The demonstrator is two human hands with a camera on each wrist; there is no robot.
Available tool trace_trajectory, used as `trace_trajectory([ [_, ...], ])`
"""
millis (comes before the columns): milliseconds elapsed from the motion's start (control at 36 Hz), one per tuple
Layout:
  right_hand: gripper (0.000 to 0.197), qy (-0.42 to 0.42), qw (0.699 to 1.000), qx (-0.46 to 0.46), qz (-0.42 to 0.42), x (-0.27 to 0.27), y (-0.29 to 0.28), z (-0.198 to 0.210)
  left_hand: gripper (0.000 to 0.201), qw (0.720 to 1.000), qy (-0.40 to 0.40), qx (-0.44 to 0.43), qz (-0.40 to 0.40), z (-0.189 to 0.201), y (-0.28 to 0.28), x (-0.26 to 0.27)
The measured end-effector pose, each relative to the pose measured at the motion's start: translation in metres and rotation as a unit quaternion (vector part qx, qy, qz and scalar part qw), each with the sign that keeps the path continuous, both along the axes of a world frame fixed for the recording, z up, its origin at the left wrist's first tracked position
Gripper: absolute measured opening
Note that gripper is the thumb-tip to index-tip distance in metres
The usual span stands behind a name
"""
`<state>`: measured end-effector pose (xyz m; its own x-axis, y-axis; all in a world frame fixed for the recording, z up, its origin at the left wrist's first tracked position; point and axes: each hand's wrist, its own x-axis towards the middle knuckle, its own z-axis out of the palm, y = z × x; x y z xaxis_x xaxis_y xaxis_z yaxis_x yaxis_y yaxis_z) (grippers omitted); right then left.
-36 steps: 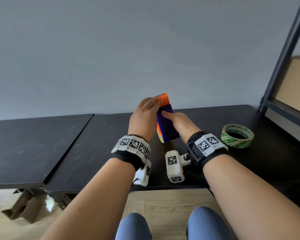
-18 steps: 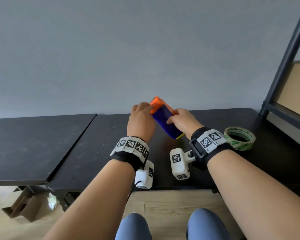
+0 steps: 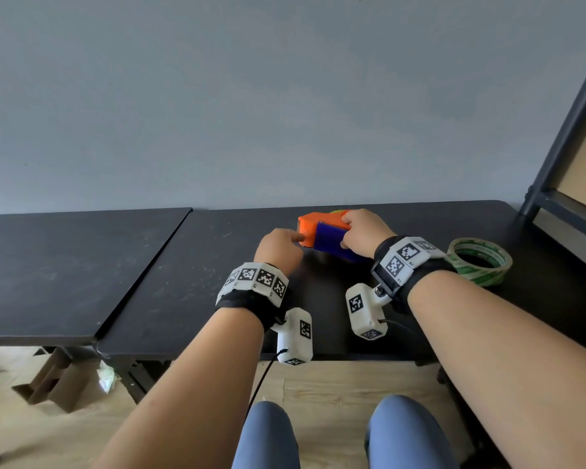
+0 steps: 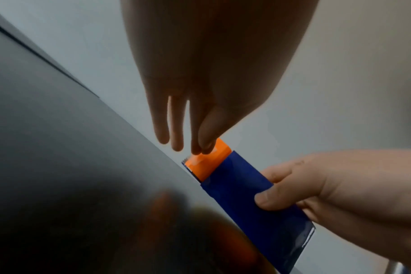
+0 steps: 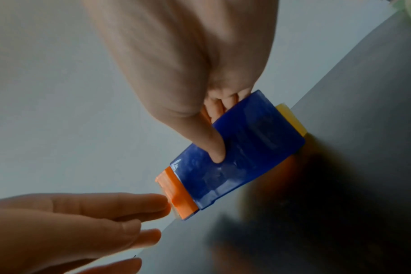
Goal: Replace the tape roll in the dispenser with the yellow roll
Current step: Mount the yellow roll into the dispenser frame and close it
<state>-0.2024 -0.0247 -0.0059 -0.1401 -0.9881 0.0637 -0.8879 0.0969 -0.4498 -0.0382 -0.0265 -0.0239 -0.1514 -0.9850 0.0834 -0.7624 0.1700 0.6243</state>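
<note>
The tape dispenser [image 3: 325, 238], with an orange front end and a blue body, lies low on the black table [image 3: 183, 282] near the back wall. My right hand [image 3: 362, 231] grips its blue body, thumb [image 5: 214, 146] pressed on the near face and fingers curled over the top. A yellow roll [image 5: 291, 118] peeks out at the dispenser's far end. My left hand [image 3: 285, 243] has straight fingers, and its fingertips [image 4: 204, 148] touch the orange end [image 4: 208, 161]. The roll's fit inside the dispenser is hidden.
A roll of clear tape with green print [image 3: 479, 262] lies flat on the table right of my right wrist. A dark metal shelf post [image 3: 562, 130] rises at the far right. A second black table [image 3: 65, 265] adjoins on the left.
The dispenser has come down from a raised, tilted position to lie low on the table, further right. My left hand has let go of the orange end and now only touches it.
</note>
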Motion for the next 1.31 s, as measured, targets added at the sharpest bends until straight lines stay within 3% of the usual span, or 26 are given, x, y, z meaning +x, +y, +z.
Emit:
trace_trajectory([
  [139, 0.036, 0.027, 1.0, 0.003, -0.012, 0.006, -0.007, -0.009, 0.047, 0.999, 0.008, 0.044, -0.01, -0.003, 0.002, 0.007],
  [389, 0.037, 0.042, 0.999, -0.006, -0.032, 0.01, -0.007, -0.011, 0.038, 0.998, 0.02, 0.026, 0.05, 0.0, 0.002, 0.011],
  [583, 0.04, -0.008, 0.999, -0.038, -0.036, 0.005, 0.003, -0.005, 0.043, 0.996, 0.033, 0.007, 0.085, 0.005, 0.006, 0.01],
  [694, 0.033, -0.04, 0.995, -0.075, -0.051, -0.002, 0.014, -0.001, 0.039, 0.997, 0.029, -0.025, 0.073, 0.01, 0.013, -0.001],
  [917, 0.033, -0.036, 0.99, -0.09, -0.106, -0.036, 0.047, 0.001, 0.051, 0.999, -0.003, -0.042, 0.015, 0.022, 0.035, -0.035],
  [1111, 0.035, 0.032, 0.978, -0.075, -0.193, -0.078, 0.074, 0.0, 0.057, 0.997, -0.07, -0.042, -0.017, 0.026, 0.05, -0.067],
  [1305, 0.034, 0.076, 0.963, -0.001, -0.257, -0.106, 0.091, -0.006, 0.056, 0.994, -0.098, -0.034, -0.028, 0.022, 0.052, -0.088],
])
